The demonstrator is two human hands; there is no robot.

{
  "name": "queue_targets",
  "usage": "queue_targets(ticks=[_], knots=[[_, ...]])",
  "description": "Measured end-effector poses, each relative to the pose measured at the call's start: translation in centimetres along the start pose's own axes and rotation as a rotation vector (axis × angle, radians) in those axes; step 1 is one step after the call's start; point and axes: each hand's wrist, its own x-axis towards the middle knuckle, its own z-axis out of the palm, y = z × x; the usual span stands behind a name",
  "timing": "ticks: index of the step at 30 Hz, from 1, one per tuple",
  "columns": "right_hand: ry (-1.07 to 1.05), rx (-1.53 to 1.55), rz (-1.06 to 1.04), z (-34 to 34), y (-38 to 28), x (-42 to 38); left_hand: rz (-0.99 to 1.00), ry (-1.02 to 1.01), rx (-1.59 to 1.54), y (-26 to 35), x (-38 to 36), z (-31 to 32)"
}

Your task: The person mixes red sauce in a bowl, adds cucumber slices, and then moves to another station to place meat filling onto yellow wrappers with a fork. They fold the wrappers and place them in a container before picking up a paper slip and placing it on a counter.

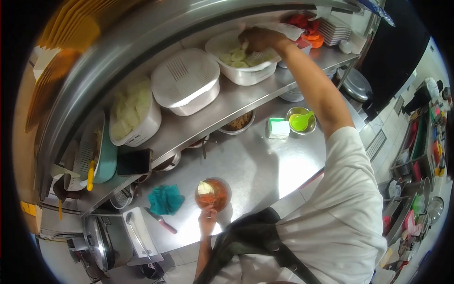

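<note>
Nearby, red-sauced bowl (213,194), white dollop on top.

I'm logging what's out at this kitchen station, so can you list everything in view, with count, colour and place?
Bowl of food: one, red-orange contents with a white dollop, on the steel counter.
Cloth: one, teal, on the counter left of the bowl.
Knife: one, dark red handle, below the cloth.
Open tub of slices: one, white, pale green slices, on the shelf.
Lidded tub: one, white, on the shelf left of it.
Tub of pale pieces: one, white, further left.
Phone: one, black, at the shelf edge.
Steel bowl with scoop: one, green scoop, on the counter.
Counter: one, steel.
Left hand: touching the bowl's near rim.
Right hand: in the open tub.
</note>
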Motion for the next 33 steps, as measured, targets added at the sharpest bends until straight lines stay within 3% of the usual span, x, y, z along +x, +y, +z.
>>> queue_targets(ticks=[2,5,8,17,19,23,27,31,33], knots=[[0.040,0.088,0.004,0.7,0.1,-0.5,-0.024,-0.031,-0.011,0.5,0.2,0.4],[0.197,-0.049,-0.019,1.9,0.3,-1.2,-0.034,-0.107,0.021,1.9,0.9,1.0],[0.163,-0.182,-0.010,0.8,-1.3,-2.6,-0.010,-0.173,0.053,1.5,1.5,1.2],[-0.173,-0.038,0.041,-1.0,-2.3,-2.7,-0.006,-0.218,0.097,2.0,0.7,1.2],[-0.019,-0.210,-0.123,-0.1,-2.2,-1.9,0.011,-0.214,0.125,1.2,0.5,1.0],[0.136,-0.148,-0.220,1.8,-1.1,-0.5,0.033,-0.158,0.124,0.8,0.1,0.6],[0.170,-0.142,-0.159,1.2,-0.8,-1.0,-0.050,-0.181,0.083,0.7,-0.4,0.2],[0.168,-0.010,0.006,1.5,0.9,-0.3,-0.022,-0.173,0.103,0.5,-0.9,0.0],[0.181,-0.032,-0.014,1.0,0.3,-0.7,-0.006,-0.159,0.101,0.4,-1.0,0.0]])
